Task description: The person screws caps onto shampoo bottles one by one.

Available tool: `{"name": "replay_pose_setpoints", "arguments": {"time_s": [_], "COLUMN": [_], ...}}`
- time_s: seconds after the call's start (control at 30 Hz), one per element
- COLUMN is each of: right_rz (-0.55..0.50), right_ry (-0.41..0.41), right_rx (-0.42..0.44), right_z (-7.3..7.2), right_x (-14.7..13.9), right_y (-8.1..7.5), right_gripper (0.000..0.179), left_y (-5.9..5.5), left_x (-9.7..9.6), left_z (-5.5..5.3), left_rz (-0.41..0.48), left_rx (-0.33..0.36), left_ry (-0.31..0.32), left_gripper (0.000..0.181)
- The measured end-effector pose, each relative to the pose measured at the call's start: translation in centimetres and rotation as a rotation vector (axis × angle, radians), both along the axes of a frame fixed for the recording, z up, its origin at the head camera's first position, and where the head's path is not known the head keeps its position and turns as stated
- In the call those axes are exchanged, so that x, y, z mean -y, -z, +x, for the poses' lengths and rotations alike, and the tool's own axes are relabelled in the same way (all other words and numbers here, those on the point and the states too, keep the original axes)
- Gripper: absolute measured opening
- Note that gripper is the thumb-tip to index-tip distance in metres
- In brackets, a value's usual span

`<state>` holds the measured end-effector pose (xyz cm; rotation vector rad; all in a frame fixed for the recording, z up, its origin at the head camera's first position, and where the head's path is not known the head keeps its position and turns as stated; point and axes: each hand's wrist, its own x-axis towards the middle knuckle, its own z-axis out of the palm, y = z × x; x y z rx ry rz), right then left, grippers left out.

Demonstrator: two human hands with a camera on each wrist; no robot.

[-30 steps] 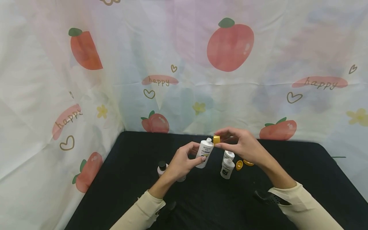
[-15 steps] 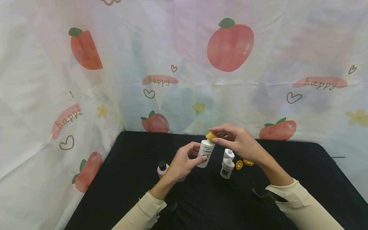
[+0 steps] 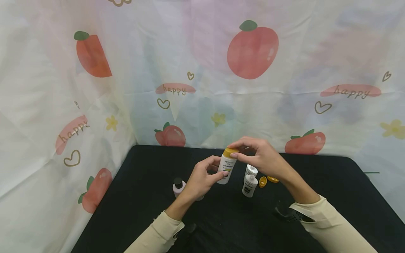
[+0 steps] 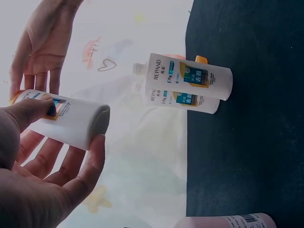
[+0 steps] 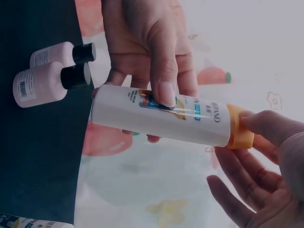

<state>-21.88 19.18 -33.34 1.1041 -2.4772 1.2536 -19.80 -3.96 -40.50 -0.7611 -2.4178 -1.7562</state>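
My left hand [image 3: 204, 177] grips a white shampoo bottle [image 5: 161, 114] by its body, thumb on the front label, and holds it above the table. On the bottle's top sits a yellow cap [image 5: 240, 126], pinched between the thumb and fingers of my right hand [image 3: 261, 154]. The bottle leans slightly to the right in the head view. Just right of it on the table stand two white uncapped bottles [image 3: 250, 185], one behind the other; their bare necks show in the left wrist view.
Two yellow caps [image 3: 263, 182] lie on the black table [image 3: 227, 218] beyond the uncapped bottles. Two pink bottles [image 5: 40, 85] with black caps stand at the left, partly behind my left hand in the head view. A printed curtain [image 3: 202, 70] hangs behind and left of the table.
My right hand has moved left with the yellow cap and brought it from beside the bottle's bare neck onto the top. The left hand holds the bottle in nearly the same place.
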Motion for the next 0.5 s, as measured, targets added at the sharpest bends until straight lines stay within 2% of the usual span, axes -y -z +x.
{"name": "replay_pose_setpoints", "arguments": {"time_s": [0.3, 0.5], "right_rz": [-0.024, -0.03], "right_ry": [0.028, 0.021], "right_rx": [0.046, 0.021], "right_z": [0.19, 0.22], "right_x": [0.23, 0.26], "right_y": [0.3, 0.52], "right_gripper": [0.025, 0.026], "left_y": [-0.18, -0.02], "left_x": [0.01, -0.17], "left_z": [0.14, 0.18], "left_rz": [-0.018, -0.023], "left_rx": [-0.024, -0.015], "left_ry": [-0.024, -0.025], "left_gripper": [0.032, 0.031]}}
